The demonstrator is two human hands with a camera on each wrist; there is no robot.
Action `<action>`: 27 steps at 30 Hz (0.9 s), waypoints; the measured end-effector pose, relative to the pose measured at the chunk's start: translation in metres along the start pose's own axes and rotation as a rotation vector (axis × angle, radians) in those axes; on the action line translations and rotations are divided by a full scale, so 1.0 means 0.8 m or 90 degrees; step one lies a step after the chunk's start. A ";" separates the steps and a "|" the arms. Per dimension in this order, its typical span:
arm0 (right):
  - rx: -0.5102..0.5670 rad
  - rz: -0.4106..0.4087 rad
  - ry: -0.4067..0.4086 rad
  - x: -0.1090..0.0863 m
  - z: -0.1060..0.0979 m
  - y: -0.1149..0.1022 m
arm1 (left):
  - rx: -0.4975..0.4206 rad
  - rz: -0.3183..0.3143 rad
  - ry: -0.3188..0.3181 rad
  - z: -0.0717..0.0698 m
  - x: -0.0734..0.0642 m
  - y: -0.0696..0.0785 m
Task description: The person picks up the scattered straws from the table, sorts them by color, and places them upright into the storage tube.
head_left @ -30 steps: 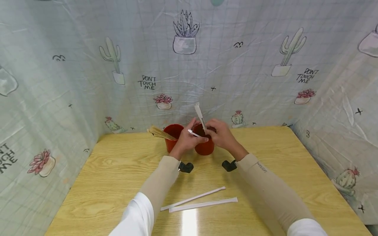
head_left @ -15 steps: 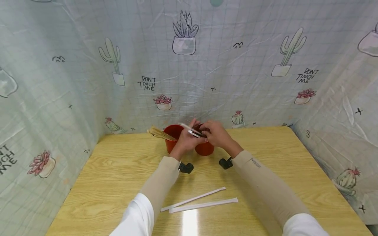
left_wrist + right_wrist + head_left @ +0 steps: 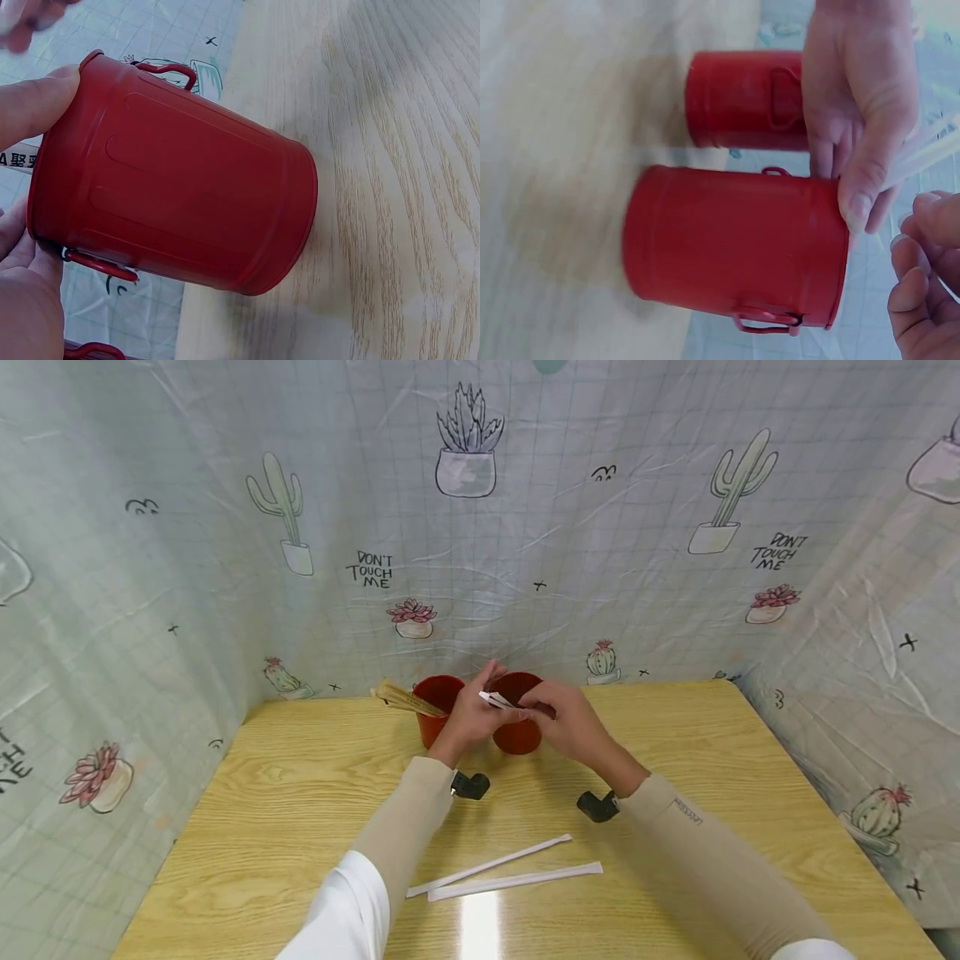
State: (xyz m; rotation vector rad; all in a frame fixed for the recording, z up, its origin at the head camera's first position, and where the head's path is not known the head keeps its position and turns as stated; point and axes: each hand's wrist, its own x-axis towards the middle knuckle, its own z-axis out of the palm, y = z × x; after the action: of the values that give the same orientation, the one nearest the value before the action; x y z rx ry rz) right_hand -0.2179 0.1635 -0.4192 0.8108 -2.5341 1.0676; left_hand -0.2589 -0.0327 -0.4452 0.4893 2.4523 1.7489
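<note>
The right-hand red metal bucket (image 3: 517, 739) stands upright on the table. My left hand (image 3: 474, 717) grips its rim, with the thumb (image 3: 34, 109) over the outer wall in the left wrist view. White paper-wrapped straws (image 3: 497, 700) lean out of this bucket toward the left, partly behind that hand. Just off the rim's right side, my right hand (image 3: 568, 717) has loosely bent fingers (image 3: 911, 289) with nothing seen between them. Two more white wrapped straws, a wide one (image 3: 517, 882) and a thinner one (image 3: 491, 865), lie on the table.
Left of the held bucket stands a second red bucket (image 3: 432, 727), with brown paper-wrapped sticks (image 3: 407, 698) leaning out of it. A printed cloth (image 3: 540, 527) hangs close behind both buckets. Black wrist cameras (image 3: 471, 786) sit under each forearm.
The white straw in my right hand has dropped from upright to lean left in the bucket. My right hand has let go of it and drawn slightly back to the right.
</note>
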 end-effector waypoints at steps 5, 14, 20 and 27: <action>0.007 -0.020 -0.006 -0.033 -0.002 -0.004 | 0.016 -0.007 0.009 0.002 -0.002 0.003; 0.088 -0.052 -0.042 -0.087 0.002 -0.003 | 0.013 -0.019 0.012 0.005 -0.004 0.003; 0.139 -0.070 -0.087 -0.117 0.012 0.006 | 0.016 -0.026 0.015 0.006 -0.008 0.005; 0.181 -0.029 -0.177 -0.143 0.029 0.016 | 0.017 -0.022 0.018 0.005 -0.011 0.006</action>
State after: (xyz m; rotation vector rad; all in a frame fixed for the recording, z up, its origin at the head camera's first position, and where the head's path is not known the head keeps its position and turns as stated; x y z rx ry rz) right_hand -0.1339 0.1989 -0.4937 1.1598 -2.6019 1.4077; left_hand -0.2489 -0.0302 -0.4434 0.4252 2.4906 1.7237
